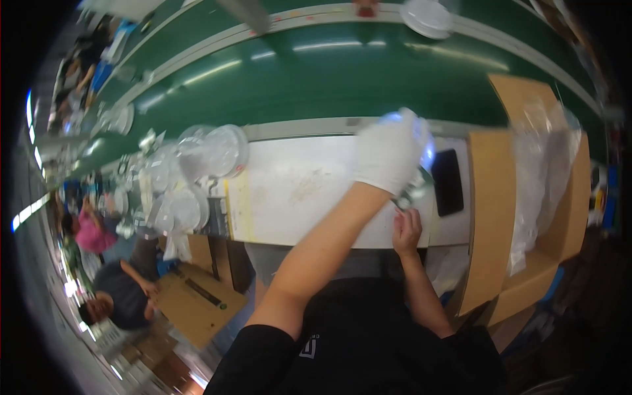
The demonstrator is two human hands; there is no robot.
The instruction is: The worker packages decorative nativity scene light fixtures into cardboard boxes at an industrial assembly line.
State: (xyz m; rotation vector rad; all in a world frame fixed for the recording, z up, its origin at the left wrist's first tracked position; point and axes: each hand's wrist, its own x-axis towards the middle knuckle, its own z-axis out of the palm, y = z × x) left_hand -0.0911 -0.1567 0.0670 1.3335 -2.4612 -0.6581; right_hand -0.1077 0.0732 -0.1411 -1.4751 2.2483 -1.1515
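My left hand [388, 151], in a white glove, reaches across to the right over the white work board [296, 197]. Its fingers curl round a lit lamp [428, 153], which glows bluish-white past the glove's right edge; most of it is hidden. Just below hangs a blurred silvery piece [413, 194], and whether it joins the lamp I cannot tell. My bare right hand [407, 232] is closed in a pinch at the lower end of that piece, near the board's front edge. What its fingertips grip is too small to make out. A black phone [448, 183] lies right of both hands.
Clear round plastic-wrapped parts [224, 151] are heaped at the left. An open cardboard box [490, 217] with plastic bags [540, 171] stands at the right. Beyond the board runs a green conveyor belt [316, 82]. At the lower left a person [125, 293] holds a flat carton [197, 303].
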